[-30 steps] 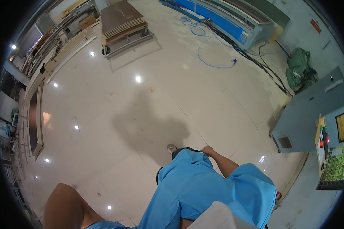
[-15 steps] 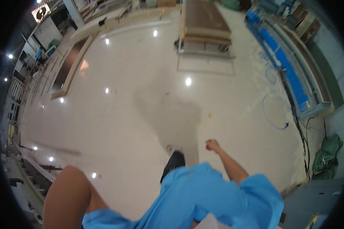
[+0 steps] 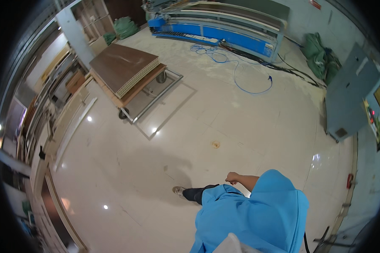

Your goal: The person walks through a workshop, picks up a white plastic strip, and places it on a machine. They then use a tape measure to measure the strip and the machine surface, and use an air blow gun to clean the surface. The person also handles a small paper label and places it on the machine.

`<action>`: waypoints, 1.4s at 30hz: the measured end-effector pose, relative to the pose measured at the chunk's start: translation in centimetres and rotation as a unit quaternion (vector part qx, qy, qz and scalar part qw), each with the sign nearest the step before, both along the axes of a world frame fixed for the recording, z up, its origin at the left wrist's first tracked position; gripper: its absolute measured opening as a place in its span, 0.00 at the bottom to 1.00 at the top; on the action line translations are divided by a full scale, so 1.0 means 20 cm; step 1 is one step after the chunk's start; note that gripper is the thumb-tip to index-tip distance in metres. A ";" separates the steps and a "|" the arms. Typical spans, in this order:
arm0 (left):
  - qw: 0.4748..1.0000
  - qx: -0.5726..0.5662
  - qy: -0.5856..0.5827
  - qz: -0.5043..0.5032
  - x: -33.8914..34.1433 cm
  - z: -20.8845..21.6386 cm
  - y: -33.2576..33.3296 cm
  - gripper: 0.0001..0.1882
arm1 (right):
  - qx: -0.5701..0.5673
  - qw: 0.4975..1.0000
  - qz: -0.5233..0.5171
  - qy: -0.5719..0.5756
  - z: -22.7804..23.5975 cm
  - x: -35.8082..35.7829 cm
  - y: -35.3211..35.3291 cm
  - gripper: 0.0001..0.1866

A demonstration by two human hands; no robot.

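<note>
My right hand (image 3: 232, 178) hangs in front of my blue shirt (image 3: 245, 215), above the tiled floor (image 3: 261, 139). Its fingers are curled together, and nothing shows in them. It touches nothing and is far from the things around the room. My left hand is out of view. One of my feet, in a light shoe (image 3: 178, 191), is on the floor beside the right hand. Ahead and to the left stands a wheeled cart (image 3: 157, 99), loaded with a stack of brown panels (image 3: 124, 63) that have light, ribbed edges.
A long blue and grey machine (image 3: 232, 36) lies across the back. A blue hose (image 3: 240, 86) and dark cables (image 3: 293, 71) trail over the floor. Green sacks (image 3: 314, 55) and a grey cabinet (image 3: 350, 92) stand at the right. Wooden frames (image 3: 50, 185) line the left.
My view has swung to the right: the cart now appears farther left and the blue machine lies across the back. My left arm has gone out of view. My right hand stays low, its fingers curled.
</note>
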State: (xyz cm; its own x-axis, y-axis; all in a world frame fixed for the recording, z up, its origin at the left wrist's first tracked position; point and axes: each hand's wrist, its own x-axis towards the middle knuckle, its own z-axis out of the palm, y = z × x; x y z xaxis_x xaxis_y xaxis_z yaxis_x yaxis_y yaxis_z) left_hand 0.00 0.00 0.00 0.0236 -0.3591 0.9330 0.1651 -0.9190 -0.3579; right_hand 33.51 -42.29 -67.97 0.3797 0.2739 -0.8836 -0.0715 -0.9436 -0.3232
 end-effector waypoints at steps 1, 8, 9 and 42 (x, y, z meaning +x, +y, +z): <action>0.995 -0.095 0.025 0.020 0.04 -0.17 0.27 0.22 | -0.012 1.000 -0.004 -0.013 -0.02 -0.01 0.17 0.20; 0.454 -0.646 0.568 0.232 -0.15 -1.96 1.55 0.28 | 0.050 0.998 -0.044 0.024 -0.10 -0.11 1.55 0.20; 0.434 -0.599 0.613 0.278 -0.25 -2.22 1.54 0.27 | 0.090 0.995 0.032 -0.005 -0.08 -0.10 1.77 0.20; 0.276 -0.959 0.050 0.032 0.20 -2.72 7.01 0.19 | 0.197 0.935 0.289 -0.059 -0.36 0.67 7.42 0.16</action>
State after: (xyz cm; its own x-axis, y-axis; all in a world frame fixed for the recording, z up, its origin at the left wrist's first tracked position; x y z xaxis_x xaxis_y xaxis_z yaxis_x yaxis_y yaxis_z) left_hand 4.01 140.25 -54.38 0.0327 0.7972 -0.6028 0.2806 0.5715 0.7711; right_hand 46.85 106.12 -75.21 0.1566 0.7596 -0.6313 0.4719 -0.6190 -0.6278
